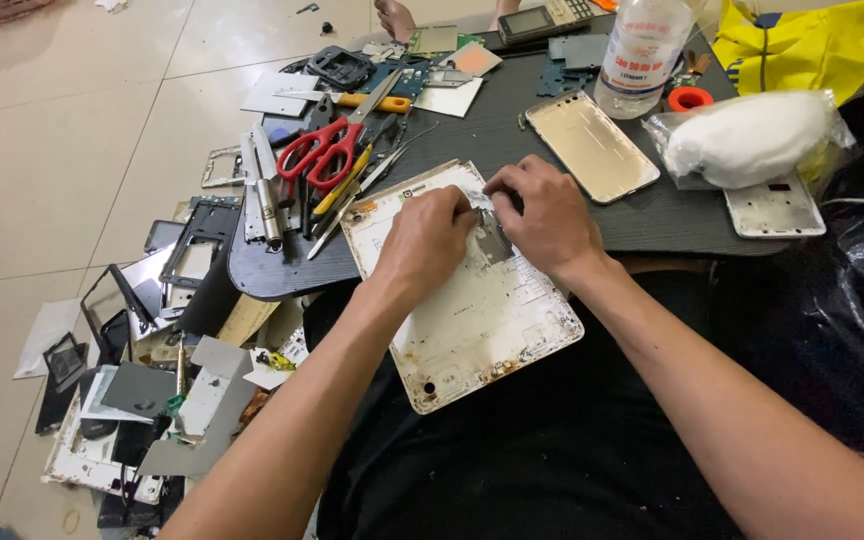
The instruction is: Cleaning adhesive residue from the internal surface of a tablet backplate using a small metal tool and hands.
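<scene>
Tablet back shell (472, 310), white w/ stained inner face, lies tilted across the lap, its far end resting on the near edge of the dark round surface (572, 215). Both hands work at the shell's far end: left hand (424, 240) curled down on it, fingers pinched narrow; right hand (544, 212) just beside, fingertips closed on a small dark-grey part fixed to the shell. Cannot tell if a tool is held; fingers hide it. Judgement: shell looks light, thin, fairly stiff but prob. flexes if levered; edges thin, maybe sharp; glue residue likely tacky, so not slippery. Best hold seems the long side rims, not the flat middle. Left of the shell: red-handled scissors (324, 150), tweezers, a yellow-handled tool, a metal cylinder. Beyond the shell: gold phone back cover (592, 146), then a clear plastic bottle (642, 55) and an orange ring. Right of the shell: bag w/ white wadding (752, 138), a white phone frame near it. Circuit boards and plates at the surface's far side. Room: pale tiled floor (52, 150), heap of screen frames and scrap panels on it, left of the shell; yellow cloth far right.
</scene>
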